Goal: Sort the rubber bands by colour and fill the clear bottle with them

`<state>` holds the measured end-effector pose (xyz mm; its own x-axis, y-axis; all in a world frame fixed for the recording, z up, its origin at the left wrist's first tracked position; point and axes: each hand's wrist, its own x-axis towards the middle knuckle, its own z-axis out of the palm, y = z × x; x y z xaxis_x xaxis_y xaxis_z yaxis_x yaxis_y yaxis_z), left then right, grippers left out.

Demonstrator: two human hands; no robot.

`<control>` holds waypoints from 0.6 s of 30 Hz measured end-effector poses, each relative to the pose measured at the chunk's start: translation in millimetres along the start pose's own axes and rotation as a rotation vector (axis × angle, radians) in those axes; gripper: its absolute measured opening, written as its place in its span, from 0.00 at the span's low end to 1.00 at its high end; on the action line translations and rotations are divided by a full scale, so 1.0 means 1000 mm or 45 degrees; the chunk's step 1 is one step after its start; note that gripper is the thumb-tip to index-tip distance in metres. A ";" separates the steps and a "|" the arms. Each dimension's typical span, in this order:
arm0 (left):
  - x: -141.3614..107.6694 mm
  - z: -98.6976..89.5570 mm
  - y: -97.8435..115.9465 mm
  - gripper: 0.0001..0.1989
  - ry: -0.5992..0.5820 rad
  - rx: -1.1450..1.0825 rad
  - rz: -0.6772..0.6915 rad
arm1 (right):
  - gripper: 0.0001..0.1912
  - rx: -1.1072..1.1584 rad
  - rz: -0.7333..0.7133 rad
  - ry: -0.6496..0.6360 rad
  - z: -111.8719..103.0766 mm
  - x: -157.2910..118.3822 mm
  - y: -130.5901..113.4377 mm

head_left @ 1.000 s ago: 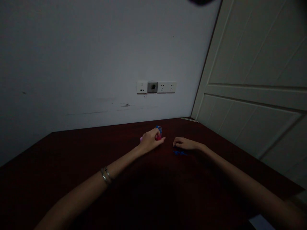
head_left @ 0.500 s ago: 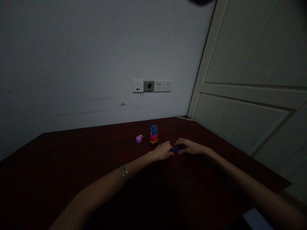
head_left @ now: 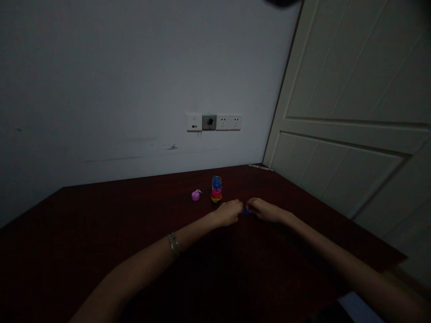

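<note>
Small blue pieces [head_left: 245, 211] lie on the dark red table between my hands, too small and dim to make out their kind. My left hand [head_left: 229, 212] is closed, its fingertips at the left side of the blue pieces. From the right, my right hand [head_left: 264, 209] pinches at them with curled fingers. Just behind my left hand stands an open clear jar [head_left: 216, 189], filled with blue, pink, red and yellow layers. A pink lid [head_left: 195, 195] with a loop rests to the left of the jar.
The table [head_left: 134, 211] meets a pale wall [head_left: 117, 89] with sockets and a switch [head_left: 214, 122]. A white panelled door [head_left: 343, 148] borders the right side. A thin pale strip [head_left: 260, 167] lies at the back edge. A pale flat object [head_left: 358, 307] shows at the lower right.
Both hands have closed their fingers more tightly at the blue pieces, and fewer of these show between them. Jar and lid have stayed in place.
</note>
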<state>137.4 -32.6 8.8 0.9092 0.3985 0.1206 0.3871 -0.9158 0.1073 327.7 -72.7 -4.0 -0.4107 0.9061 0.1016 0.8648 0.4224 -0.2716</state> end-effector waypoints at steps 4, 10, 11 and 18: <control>-0.014 -0.049 -0.016 0.08 0.209 -0.074 -0.027 | 0.08 0.197 0.032 0.102 -0.027 0.009 -0.006; -0.016 -0.117 -0.064 0.07 0.360 -0.051 -0.083 | 0.11 0.489 -0.054 0.371 -0.073 0.059 -0.032; -0.014 -0.119 -0.071 0.07 0.330 -0.053 -0.100 | 0.11 0.538 -0.059 0.425 -0.075 0.070 -0.037; -0.002 -0.102 -0.093 0.07 0.173 -0.274 -0.132 | 0.09 0.762 -0.088 0.590 -0.059 0.127 -0.056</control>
<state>84.0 57.4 99.2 0.8321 0.5058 0.2275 0.4223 -0.8438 0.3312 244.0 19.8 80.4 -0.1807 0.8511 0.4929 0.4829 0.5133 -0.7094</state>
